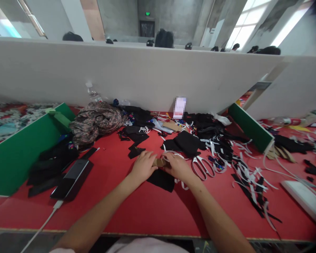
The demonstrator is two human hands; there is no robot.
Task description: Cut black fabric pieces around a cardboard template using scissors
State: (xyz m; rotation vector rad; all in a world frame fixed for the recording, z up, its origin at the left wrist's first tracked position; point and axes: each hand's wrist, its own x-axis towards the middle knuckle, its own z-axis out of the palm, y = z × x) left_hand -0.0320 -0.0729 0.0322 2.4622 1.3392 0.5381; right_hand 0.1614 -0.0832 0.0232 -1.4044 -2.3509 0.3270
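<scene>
My left hand [144,166] and my right hand [179,167] meet over the middle of the red table [137,214]. Between them is a small brown strip [160,162] that looks like cardboard, with the fingers of both hands closed on its ends. Under the hands lies a piece of black fabric [162,181], partly covered by them. A thin white strip [183,185] curls beside my right wrist. White-handled scissors [203,168] rest just to the right of my right hand. More black fabric [186,143] lies beyond the hands.
A dark phone [70,179] with a white cable lies at left, near heaped black cloth. Green dividers [23,158] flank the work area. A patterned cloth bundle [97,121], a propped phone [179,107] and white scraps [249,182] surround the middle. A white partition [137,75] stands behind.
</scene>
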